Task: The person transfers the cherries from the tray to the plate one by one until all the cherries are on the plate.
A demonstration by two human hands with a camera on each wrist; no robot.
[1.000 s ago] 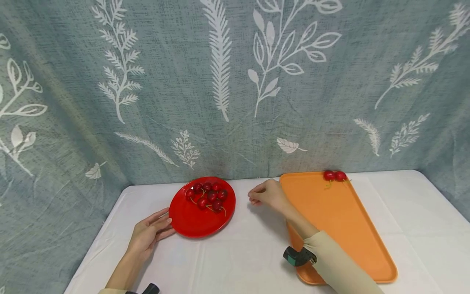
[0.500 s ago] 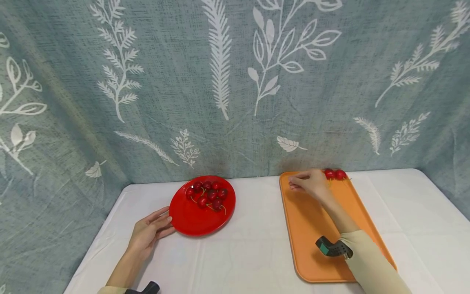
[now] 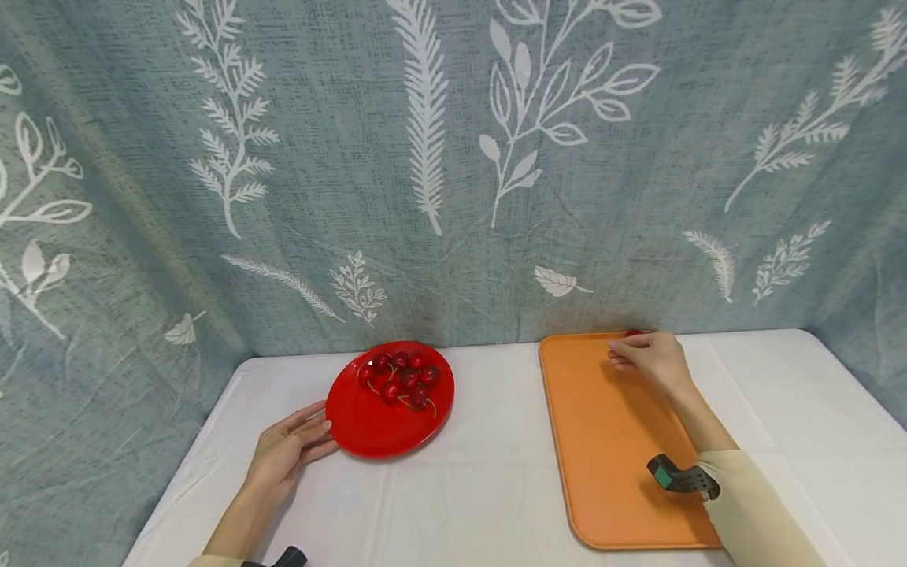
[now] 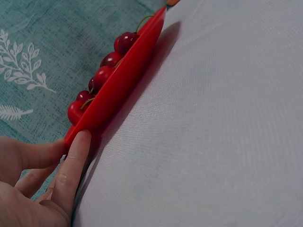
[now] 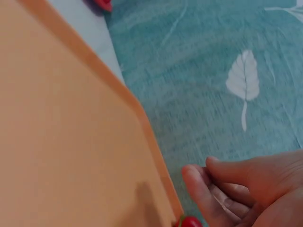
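My left hand (image 3: 279,453) pinches the near-left rim of a round red plate (image 3: 372,433), thumb at the edge and fingers beneath; the left wrist view shows the plate tilted up off the cloth at the held side. Several dark red cherries (image 3: 409,379) with green stems lie on the plate's far half. My right hand (image 3: 655,361) hovers over the far right corner of an orange tray (image 3: 609,441), fingers loosely bent with nothing seen between them. A cherry (image 5: 190,221) at the tray's edge shows just below its fingertips in the right wrist view; the hand hides the other cherry.
A white cloth (image 3: 489,472) covers the table. Behind its far edge hangs a blue-green curtain (image 3: 468,276) with white leaf prints. A band with a dark device (image 3: 683,476) sits on the right wrist.
My right hand has moved right, from the cloth beside the plate, across the tray to the two cherries at its far right corner. My left hand and the plate have stayed still.
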